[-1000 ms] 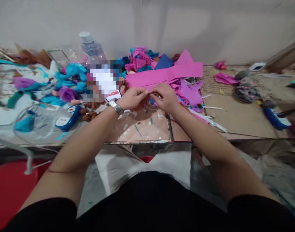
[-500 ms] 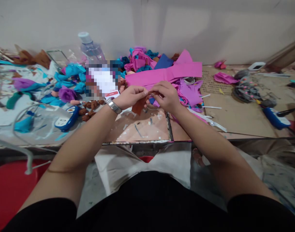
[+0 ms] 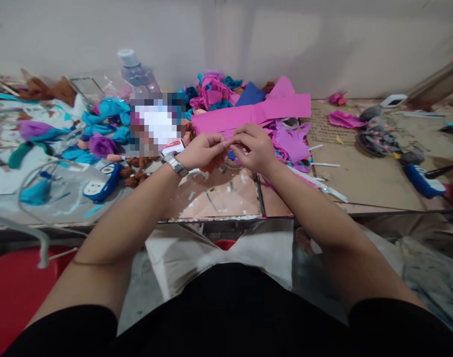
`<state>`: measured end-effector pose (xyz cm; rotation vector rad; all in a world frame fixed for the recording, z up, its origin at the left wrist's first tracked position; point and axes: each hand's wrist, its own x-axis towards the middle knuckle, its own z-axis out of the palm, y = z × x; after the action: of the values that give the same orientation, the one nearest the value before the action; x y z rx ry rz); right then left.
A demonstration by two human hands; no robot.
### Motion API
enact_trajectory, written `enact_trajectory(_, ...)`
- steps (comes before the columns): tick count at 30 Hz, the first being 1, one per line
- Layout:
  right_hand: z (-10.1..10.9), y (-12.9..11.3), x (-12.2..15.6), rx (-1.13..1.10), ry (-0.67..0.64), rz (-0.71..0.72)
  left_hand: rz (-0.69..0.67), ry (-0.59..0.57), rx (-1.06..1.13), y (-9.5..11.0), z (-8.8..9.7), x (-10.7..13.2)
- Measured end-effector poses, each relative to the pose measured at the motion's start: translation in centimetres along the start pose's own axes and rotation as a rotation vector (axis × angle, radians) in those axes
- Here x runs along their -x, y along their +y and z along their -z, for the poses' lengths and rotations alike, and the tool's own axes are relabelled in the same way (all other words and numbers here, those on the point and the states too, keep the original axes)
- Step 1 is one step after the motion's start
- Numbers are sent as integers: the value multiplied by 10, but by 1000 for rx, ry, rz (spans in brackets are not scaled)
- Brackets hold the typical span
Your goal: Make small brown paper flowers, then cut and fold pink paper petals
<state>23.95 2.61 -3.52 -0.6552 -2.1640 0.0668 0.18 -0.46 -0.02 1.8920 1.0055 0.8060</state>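
Over the middle of the table, my left hand [image 3: 206,150] and my right hand [image 3: 253,148] meet at the fingertips. Below the left fingers shows a piece of brown crepe paper [image 3: 212,163], mostly covered by that hand. The left thumb and fingers are closed on it. My right thumb and forefinger pinch at the same spot, with the paper's end between them largely hidden. Just behind the hands lies a long pink crepe paper strip [image 3: 249,114]. Purple paper scraps [image 3: 293,141] lie right of the right hand.
A phone with a blurred screen [image 3: 157,121] leans near a clear bottle [image 3: 139,74]. Blue-and-white power strips [image 3: 102,183] [image 3: 423,181] lie at left and right. A grey pincushion [image 3: 378,138] sits on cardboard at right. A red stool [image 3: 18,297] stands at lower left.
The brown crepe paper, which hung down below my hands, is now mostly tucked behind my left fingers. Both hands stay in nearly the same place, their fingertips shifted slightly.
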Motion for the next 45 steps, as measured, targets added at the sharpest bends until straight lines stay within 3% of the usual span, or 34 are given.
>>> enact_trajectory(13,-3,-2,-1,-113,6,-80,-200,138,-629,-4,2,0)
enact_trajectory(32,-9,-3,-1,-81,-112,-133,-243,93,-717,-3,1,0)
enact_trajectory(45,-11,3,2,-94,-112,-179,-158,96,-760,-10,-1,-3)
